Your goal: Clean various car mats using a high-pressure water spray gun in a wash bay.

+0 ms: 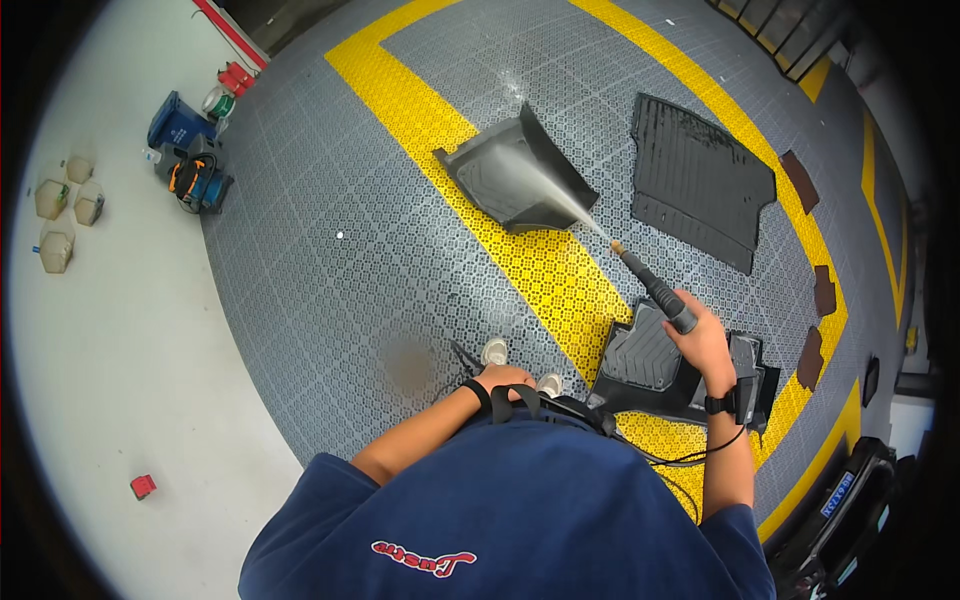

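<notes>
My right hand [701, 334] is closed around the black grip of a pressure washer spray gun [651, 281] with a brass-coloured nozzle. A white fan of water leaves the nozzle and strikes a black rubber car floor mat [491, 176] with raised edges, lying up and left of it. My left hand [506, 377] rests at my waist beside a black strap; its fingers are partly hidden, so what it holds is unclear. Below the spray gun lie more moulded car floor mats [641, 352], partly behind my right arm. A ribbed cargo mat [697, 180] lies flat at the upper right.
Several brown mat pieces [810, 358] lie along the right yellow stripe [832, 300]. A wet/dry vacuum [201, 184] and a blue bin [178, 121] stand by the left wall. Part of a black car [832, 517] is at lower right. Black cables [679, 459] hang near my right forearm.
</notes>
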A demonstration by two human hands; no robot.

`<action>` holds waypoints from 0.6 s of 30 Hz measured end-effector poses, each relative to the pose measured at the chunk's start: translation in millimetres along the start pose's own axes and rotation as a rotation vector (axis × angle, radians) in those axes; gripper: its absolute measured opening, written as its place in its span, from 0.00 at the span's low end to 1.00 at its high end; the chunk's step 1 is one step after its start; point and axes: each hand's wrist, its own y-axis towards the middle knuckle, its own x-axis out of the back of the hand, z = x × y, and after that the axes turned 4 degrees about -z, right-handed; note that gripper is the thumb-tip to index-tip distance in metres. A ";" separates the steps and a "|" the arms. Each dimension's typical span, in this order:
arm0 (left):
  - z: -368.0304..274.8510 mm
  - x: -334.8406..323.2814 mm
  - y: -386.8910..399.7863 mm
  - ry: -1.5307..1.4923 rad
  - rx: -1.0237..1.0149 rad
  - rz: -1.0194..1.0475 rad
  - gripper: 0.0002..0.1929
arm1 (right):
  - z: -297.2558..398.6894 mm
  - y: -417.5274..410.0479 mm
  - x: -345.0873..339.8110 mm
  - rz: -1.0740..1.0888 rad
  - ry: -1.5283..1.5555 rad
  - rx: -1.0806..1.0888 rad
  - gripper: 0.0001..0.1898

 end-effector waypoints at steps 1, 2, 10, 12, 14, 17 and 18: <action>3.5 -2.7 0.3 0.006 -0.027 -0.054 0.19 | 0.2 -0.8 0.0 -0.003 0.003 0.003 0.30; 7.1 -4.6 1.2 0.012 -0.054 -0.110 0.17 | 0.4 -1.1 0.0 0.024 0.032 0.015 0.30; -0.8 3.5 2.4 0.097 0.005 0.029 0.22 | -19.0 -11.8 -16.9 0.027 0.097 0.120 0.35; -1.4 0.1 0.5 0.076 -0.013 0.021 0.22 | -17.5 -15.6 -15.1 0.035 0.069 0.088 0.35; 1.2 -1.9 -0.9 0.016 -0.017 -0.031 0.22 | -8.7 -17.2 -23.0 0.005 0.025 0.037 0.36; -0.6 1.3 -2.1 0.051 -0.040 -0.049 0.21 | -19.2 -20.1 -30.1 0.056 0.038 0.026 0.36; 1.5 -2.0 -0.6 0.055 -0.039 -0.054 0.21 | -15.0 -20.8 -27.4 0.052 0.039 0.031 0.36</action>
